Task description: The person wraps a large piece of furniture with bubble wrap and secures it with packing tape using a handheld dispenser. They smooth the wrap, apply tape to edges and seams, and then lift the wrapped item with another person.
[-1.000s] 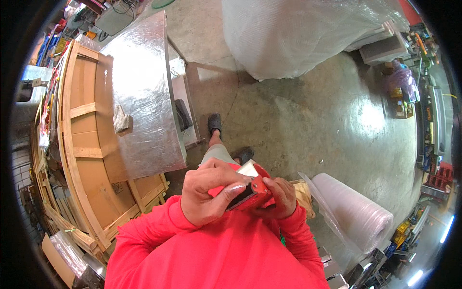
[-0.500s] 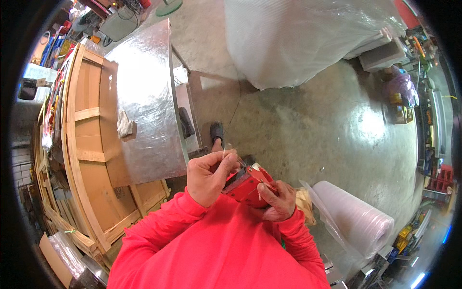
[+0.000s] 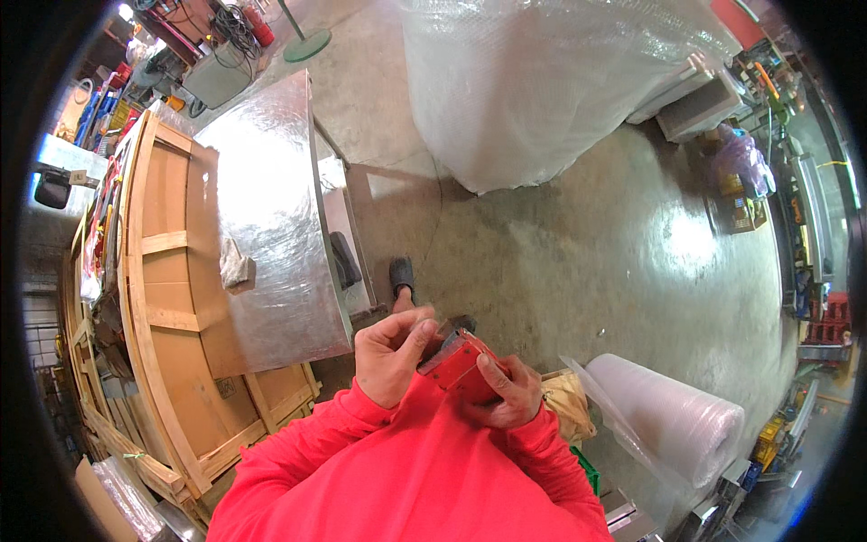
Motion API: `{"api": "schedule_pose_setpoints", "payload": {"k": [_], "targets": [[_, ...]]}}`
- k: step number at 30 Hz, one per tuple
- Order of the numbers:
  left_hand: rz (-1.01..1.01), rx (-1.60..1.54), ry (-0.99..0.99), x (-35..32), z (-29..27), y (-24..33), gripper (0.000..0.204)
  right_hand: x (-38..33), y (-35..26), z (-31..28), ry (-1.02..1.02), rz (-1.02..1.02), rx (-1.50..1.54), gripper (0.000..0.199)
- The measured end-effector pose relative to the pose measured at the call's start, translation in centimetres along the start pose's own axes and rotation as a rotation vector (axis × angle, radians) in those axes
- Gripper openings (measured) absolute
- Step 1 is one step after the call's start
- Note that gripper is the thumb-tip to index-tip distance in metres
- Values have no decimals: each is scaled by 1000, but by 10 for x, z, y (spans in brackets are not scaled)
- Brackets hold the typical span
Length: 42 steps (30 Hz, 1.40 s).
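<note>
In front of my chest, my right hand [image 3: 506, 388] is wrapped round a red tape dispenser [image 3: 459, 366], thumb on its near side. The dispenser is tilted, its dark front end turned to the left. My left hand [image 3: 394, 352] is at that front end with thumb and forefinger pinched together. A thin see-through strip, seemingly the end of the clear tape [image 3: 444, 331], shows by those fingertips; its exact outline is hard to make out.
A metal-topped table [image 3: 280, 298] with a crumpled cloth [image 3: 235, 266] is on the left, by a wooden crate [image 3: 167, 242]. A large bubble-wrapped bundle [image 3: 524, 99] stands ahead. To the right lies a bubble wrap roll [image 3: 664, 415], near a brown bag [image 3: 567, 406].
The view has tipped slightly, so the surroundings sit lower in the picture. The dispenser is turned a little in my right hand. My left fingers stay pinched at its front end.
</note>
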<state>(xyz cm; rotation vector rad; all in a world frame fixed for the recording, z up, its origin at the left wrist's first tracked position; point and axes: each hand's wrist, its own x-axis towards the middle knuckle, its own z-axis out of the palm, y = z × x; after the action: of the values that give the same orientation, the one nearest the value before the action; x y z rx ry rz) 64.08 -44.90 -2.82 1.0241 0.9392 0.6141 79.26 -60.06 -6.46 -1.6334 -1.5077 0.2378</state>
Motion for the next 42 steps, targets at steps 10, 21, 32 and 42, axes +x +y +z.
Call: {"api": "schedule_pose_setpoints", "payload": {"k": [10, 21, 32, 42], "targets": [[65, 35, 76, 10, 0, 24, 22, -2, -8, -7, -53, 57, -65, 93], [104, 3, 194, 43, -16, 36, 22, 9, -27, -24, -223, 271, -227, 98], [360, 175, -15, 60, 24, 64, 21, 24, -7, -26, -155, 334, -277, 97], [869, 571, -424, 158, 163, 174, 24, 65, 30, -75, 511, 262, -286, 90]]}}
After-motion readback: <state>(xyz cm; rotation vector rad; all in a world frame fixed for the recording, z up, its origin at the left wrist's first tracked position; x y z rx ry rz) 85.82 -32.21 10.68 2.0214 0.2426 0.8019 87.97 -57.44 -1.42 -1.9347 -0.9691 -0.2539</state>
